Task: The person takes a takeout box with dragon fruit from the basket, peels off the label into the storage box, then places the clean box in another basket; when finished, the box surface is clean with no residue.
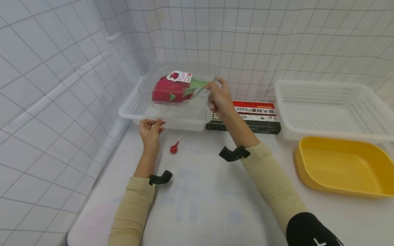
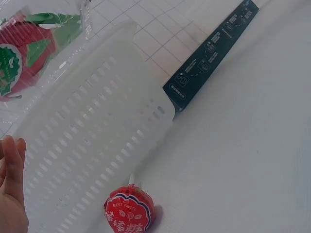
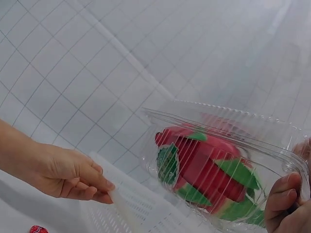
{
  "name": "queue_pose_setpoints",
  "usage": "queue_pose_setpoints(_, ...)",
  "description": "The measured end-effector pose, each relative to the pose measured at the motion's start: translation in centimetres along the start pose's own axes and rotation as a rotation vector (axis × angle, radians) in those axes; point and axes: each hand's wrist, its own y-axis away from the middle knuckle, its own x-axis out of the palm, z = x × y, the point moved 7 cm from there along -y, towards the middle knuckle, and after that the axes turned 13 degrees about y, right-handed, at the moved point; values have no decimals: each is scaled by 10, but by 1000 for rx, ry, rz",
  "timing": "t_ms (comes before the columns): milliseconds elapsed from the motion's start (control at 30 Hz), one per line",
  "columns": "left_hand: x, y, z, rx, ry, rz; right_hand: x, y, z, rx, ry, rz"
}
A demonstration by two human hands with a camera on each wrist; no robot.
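A clear plastic box with a red and green dragon fruit (image 1: pixel 172 89) inside is held by its right end in my right hand (image 1: pixel 221 99), above the left white basket (image 1: pixel 166 121). In the right wrist view the clear box (image 3: pixel 214 170) looks tilted, with my right hand (image 3: pixel 286 206) at its edge. My left hand (image 1: pixel 150 135) pinches the basket's front rim, and in the right wrist view my left hand (image 3: pixel 68 174) does so with thumb and fingers. A red lollipop (image 1: pixel 173 149) lies on the table just in front of the basket.
A dark pasta box (image 1: pixel 258 127) with a red and white top lies right of the left basket. Farther right stand a second white basket (image 1: pixel 326 133) and, in front of it, a yellow tray (image 1: pixel 344 167). A gridded white curtain (image 1: pixel 246 41) rises behind.
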Motion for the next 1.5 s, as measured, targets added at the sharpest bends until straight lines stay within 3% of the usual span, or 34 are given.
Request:
queue_pose_setpoints(767,-3,-1,0,-1,28,-26,-56,29,35,-37,-13,-26)
queue_pose_setpoints(1067,-3,-1,0,4,9,0,-87,46,48,-87,-117,19)
queue_pose_setpoints(1300,-2,0,-3,9,1,-1,-110,60,56,-108,-95,-8)
queue_pose_setpoints(1500,-2,0,-4,-1,-10,-1,-125,74,62,-119,-191,33)
